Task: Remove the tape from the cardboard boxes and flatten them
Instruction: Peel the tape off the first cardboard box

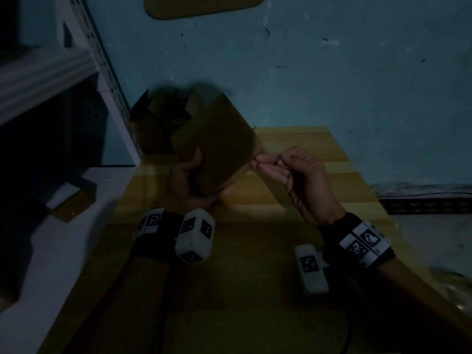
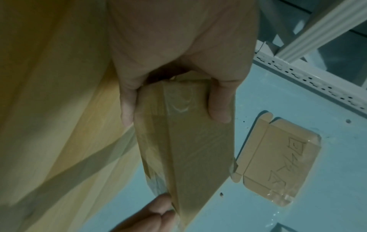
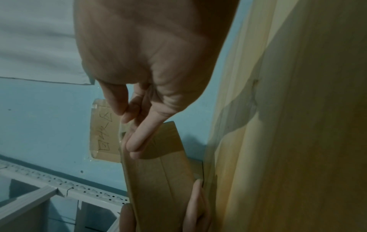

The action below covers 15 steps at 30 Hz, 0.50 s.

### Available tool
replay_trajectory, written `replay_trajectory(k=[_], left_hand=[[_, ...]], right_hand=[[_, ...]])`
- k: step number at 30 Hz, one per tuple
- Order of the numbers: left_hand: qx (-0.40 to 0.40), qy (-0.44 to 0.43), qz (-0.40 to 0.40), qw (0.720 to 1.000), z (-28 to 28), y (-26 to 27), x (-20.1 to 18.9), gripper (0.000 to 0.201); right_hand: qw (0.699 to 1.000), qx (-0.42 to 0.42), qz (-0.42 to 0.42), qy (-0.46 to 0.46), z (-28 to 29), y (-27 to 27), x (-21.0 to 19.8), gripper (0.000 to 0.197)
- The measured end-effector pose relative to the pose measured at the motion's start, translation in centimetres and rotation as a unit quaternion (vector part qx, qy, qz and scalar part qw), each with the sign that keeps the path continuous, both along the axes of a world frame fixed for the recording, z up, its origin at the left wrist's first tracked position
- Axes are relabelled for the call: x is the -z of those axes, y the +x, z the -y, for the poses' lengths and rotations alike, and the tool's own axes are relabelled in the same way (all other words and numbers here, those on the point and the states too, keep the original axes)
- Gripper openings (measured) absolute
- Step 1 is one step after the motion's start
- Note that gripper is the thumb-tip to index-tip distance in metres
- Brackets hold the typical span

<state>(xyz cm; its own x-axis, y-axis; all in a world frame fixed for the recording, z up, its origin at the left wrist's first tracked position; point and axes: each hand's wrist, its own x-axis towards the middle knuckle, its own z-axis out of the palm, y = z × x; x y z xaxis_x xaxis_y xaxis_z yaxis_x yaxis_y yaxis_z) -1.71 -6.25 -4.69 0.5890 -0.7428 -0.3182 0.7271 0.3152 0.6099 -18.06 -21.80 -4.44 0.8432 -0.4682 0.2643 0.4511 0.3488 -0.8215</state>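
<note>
A small brown cardboard box (image 1: 219,149) is held up over the wooden table (image 1: 255,251). My left hand (image 1: 189,180) grips its near end, thumb on one face and fingers on the other (image 2: 172,109). Clear tape (image 2: 155,149) runs along the box's length and over its end. My right hand (image 1: 258,160) pinches at the box's right edge, fingertips together where the tape ends (image 2: 158,215). In the right wrist view the right hand (image 3: 135,133) presses thumb and fingers on the top corner of the box (image 3: 158,180). The scene is dim.
An opened cardboard box (image 1: 158,118) stands behind, against the blue wall. A flat piece of cardboard with writing (image 2: 278,164) is taped to that wall. White metal shelving (image 1: 107,72) rises at the left, with a small box (image 1: 69,198) on the grey surface beside the table.
</note>
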Motion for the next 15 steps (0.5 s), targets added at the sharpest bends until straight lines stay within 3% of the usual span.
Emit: replay_trajectory(k=[6, 8, 11, 15], left_hand=[[0.014, -0.011, -0.015, 1.0, -0.2, 0.0, 0.0, 0.059], [0.032, -0.023, -0.024, 0.999, -0.5, 0.5, 0.1, 0.073], [0.029, -0.074, -0.04, 0.996, -1.3, 1.4, 0.2, 0.095], [0.088, -0.091, 0.052, 0.991, -2.0, 1.7, 0.1, 0.086]], right_hand=[[0.998, -0.004, -0.033, -0.061, 0.3, -0.1, 0.0, 0.023], [0.994, -0.002, -0.049, -0.098, 0.8, -0.4, 0.0, 0.028], [0.995, 0.01, -0.047, -0.083, 1.8, -0.9, -0.2, 0.042], [0.989, 0.068, -0.062, -0.118, 3.5, -1.2, 0.1, 0.048]])
